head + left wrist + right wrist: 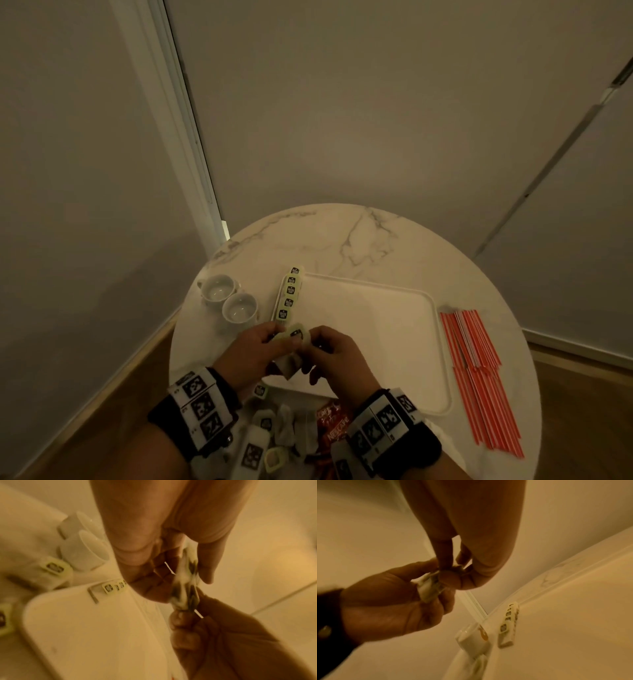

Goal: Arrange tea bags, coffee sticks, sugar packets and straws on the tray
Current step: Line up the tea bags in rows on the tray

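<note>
Pale green paper tea bag (295, 335) with a dark label is held above the near-left corner of the tray, between both hands. Left hand (255, 349) pinches its left side, thumb and fingers curled round it; right hand (334, 353) pinches its right side the same way. In the left wrist view the held tea bag (184, 585) looks like more than one bag pressed together (blur prevents a count). Its label faces up in the head view; long axis cannot be told.

White rectangular plastic tray (442, 346) lies on the round white marble-pattern table (359, 236). Contents: a row of green-tagged tea bags (290, 297) along its left edge, overlapping like tiles, row axis running from near to far, the far end resting over the tray's corner. The rest of the tray floor is bare.

Left of the tray, two white ceramic cups (227, 301) stand upright, touching each other, both hollow.

Right of the tray, just beside its rim, lie red-and-white striped straws (479, 370), long axes near to far.

Near edge, between the wrists: loose tea bags (270, 428) and red Nescafe coffee sticks (330, 425), off the tray.
</note>
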The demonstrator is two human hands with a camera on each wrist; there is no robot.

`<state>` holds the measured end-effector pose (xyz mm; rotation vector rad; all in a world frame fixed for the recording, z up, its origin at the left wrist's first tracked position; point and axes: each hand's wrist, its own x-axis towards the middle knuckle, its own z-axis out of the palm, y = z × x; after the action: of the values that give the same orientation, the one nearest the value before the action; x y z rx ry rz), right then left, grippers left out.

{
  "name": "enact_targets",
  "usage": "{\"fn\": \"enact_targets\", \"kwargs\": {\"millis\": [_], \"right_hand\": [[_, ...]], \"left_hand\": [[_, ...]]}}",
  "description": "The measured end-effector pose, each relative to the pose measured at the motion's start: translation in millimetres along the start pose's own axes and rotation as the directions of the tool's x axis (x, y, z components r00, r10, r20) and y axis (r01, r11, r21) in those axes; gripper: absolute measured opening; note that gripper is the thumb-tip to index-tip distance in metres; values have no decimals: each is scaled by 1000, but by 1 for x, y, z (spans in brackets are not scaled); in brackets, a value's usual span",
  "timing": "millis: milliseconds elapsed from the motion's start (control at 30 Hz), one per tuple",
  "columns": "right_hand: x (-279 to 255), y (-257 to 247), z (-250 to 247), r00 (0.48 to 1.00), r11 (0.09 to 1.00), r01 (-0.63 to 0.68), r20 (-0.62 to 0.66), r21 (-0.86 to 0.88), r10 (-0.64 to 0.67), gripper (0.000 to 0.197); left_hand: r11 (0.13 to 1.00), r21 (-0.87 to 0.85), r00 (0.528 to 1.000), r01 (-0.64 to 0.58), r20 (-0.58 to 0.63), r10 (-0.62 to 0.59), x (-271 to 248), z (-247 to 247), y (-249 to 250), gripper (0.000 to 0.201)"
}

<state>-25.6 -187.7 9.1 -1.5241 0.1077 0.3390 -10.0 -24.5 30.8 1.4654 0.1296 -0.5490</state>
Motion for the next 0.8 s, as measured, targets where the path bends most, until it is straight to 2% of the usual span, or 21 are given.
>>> {"fn": "enact_targets", "kwargs": {"millis": [67,133,200,300,333,433,533,633,733,800], "right_hand": [[4,-6,-1,998,994,-15,-63,109,22,6],[6,-10,-3,997,981,-21,-74,194,36,5],[9,-13,-6,996,972,-24,-81,232,44,9],[12,-14,-11,993,963,-16,-105,267,46,13],[14,-15,-12,992,964,-9,-118,264,41,14],[20,-16,-16,987,985,26,-159,173,2,16],[30,-16,-20,987,996,53,-157,66,-42,15],[39,-18,-24,989,999,48,-141,10,-46,12],[52,-17,-31,987,998,-8,-158,-61,-2,11],[65,-12,-36,985,994,-48,-170,-101,30,10]], "left_hand": [[984,-177,1000,3,-3,-4,3,7,0,34],[956,-294,999,-20,-46,7,8,13,-1,36],[915,-402,996,-24,-92,-14,12,17,-2,33],[885,-464,991,-51,-133,-12,21,18,1,11],[887,-457,988,-66,-152,-5,25,18,3,15],[949,-302,977,-89,-214,24,37,22,10,12],[992,-82,976,-91,-203,72,52,26,12,16],[984,133,951,-121,-269,153,66,26,14,6],[960,237,924,-148,-313,220,77,25,15,4],[950,281,923,-134,-314,223,85,23,15,6]]}}
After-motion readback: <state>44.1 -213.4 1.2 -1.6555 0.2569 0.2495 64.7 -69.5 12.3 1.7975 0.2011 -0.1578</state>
